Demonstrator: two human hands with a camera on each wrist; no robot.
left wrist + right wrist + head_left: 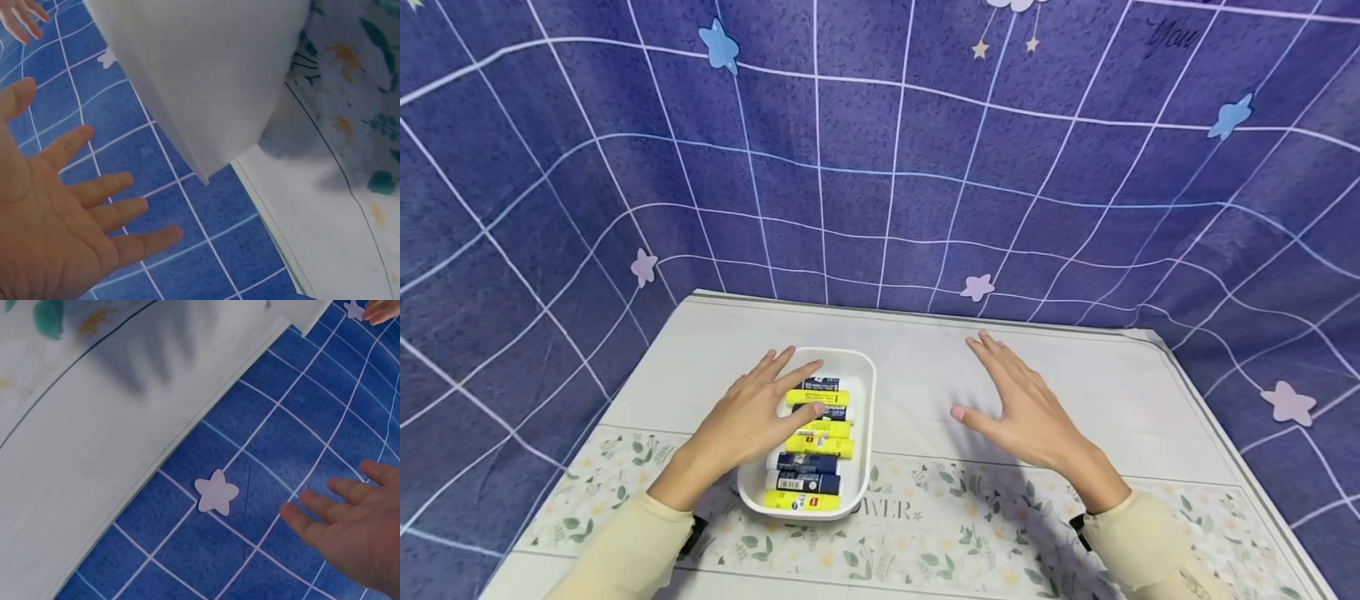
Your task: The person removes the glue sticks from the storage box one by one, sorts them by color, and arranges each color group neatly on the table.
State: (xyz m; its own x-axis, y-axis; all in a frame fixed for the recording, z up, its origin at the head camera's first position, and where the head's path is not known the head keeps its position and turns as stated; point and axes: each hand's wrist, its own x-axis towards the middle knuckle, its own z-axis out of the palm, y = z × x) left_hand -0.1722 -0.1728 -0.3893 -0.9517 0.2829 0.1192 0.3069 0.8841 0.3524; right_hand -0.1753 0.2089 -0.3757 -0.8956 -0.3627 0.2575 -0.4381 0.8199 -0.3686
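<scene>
A white tray (867, 450) with rounded corners stands on the table, left of its middle. Across it lie several glue sticks, some with yellow labels like this glue stick (820, 447), others dark blue like this one (808, 463). My left hand (760, 417), fingers spread, is over the tray's left side and overlaps some glue sticks in the head view; it holds nothing. To the right of the tray my right hand (1026, 417) hovers over the table with fingers extended and nothing in it. In the left wrist view the tray's white outer wall (206, 81) shows beside the left hand.
The table (925, 375) wears a white cover with a floral band and printed letters. Behind and at both sides hangs a blue grid-patterned cloth (865, 192) with star shapes, meeting the table's back edge. A shadow of the right hand falls on the table cover.
</scene>
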